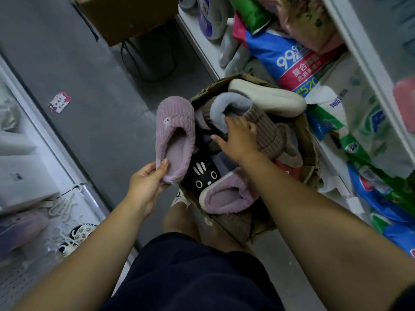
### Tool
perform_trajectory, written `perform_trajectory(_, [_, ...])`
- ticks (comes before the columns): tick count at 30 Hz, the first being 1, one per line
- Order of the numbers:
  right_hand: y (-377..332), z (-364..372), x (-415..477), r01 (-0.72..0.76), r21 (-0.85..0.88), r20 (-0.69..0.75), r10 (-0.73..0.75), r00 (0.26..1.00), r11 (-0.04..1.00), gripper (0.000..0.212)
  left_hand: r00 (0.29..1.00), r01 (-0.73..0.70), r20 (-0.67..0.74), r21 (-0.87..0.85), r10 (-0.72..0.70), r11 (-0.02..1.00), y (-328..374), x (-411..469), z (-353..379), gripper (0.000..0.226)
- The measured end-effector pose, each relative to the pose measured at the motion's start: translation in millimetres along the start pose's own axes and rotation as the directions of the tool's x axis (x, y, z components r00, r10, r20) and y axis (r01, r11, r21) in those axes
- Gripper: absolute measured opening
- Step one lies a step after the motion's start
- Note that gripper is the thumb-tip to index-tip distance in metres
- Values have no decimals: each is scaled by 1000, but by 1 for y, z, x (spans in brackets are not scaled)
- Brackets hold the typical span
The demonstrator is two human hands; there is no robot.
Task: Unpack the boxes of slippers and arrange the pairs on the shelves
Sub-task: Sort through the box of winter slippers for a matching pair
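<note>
Purple slipper (175,131) held, box (312,149) contents half hidden

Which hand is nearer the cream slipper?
Right. The right hand is in the box just below the cream slipper; the left hand grips a purple slipper left of the box.

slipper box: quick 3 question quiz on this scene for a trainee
1. True or false: the left hand grips a purple slipper by its heel end.
2. Which slipper does the right hand rest on? A) brown ribbed slipper B) black cat-face slipper C) cream slipper
3. Where does the second purple slipper lie?
Key: 1 true; 2 A; 3 in the cardboard box, at its near end.
</note>
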State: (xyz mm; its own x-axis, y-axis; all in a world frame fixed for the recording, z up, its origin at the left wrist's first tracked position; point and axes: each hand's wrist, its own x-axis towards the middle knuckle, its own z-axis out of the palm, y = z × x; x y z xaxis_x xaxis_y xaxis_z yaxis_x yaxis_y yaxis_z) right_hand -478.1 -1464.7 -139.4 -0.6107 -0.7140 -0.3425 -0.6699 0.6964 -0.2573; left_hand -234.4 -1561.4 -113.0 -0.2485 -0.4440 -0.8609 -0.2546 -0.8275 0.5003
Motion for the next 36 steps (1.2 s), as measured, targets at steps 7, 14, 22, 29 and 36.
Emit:
perform_trajectory(7, [19, 5, -1, 94, -338, 19, -93, 995, 936, 22, 999, 32, 4, -81, -32, 996, 7, 5, 8, 32])
perform_trajectory(14, [57, -40, -46, -112, -375, -10, 117, 993, 920, 31, 999, 54, 6, -120, -54, 991, 13, 1, 20, 17])
perform_trajectory(22, [45, -36, -61, -234, -143, -113, 218, 969, 962, 39, 999, 52, 1, -162, -52, 985, 15, -1, 27, 13])
perform_trajectory(29, [-10, -23, 11, -311, 447, 176, 258, 950, 839, 49, 999, 33, -6, -200, -35, 979, 16, -8, 23, 20])
perform_trajectory(36, [-25, 17, 53, -640, 668, 413, 526, 743, 379, 119, 1000, 6, -12, -200, -9, 980, 12, -15, 13, 19])
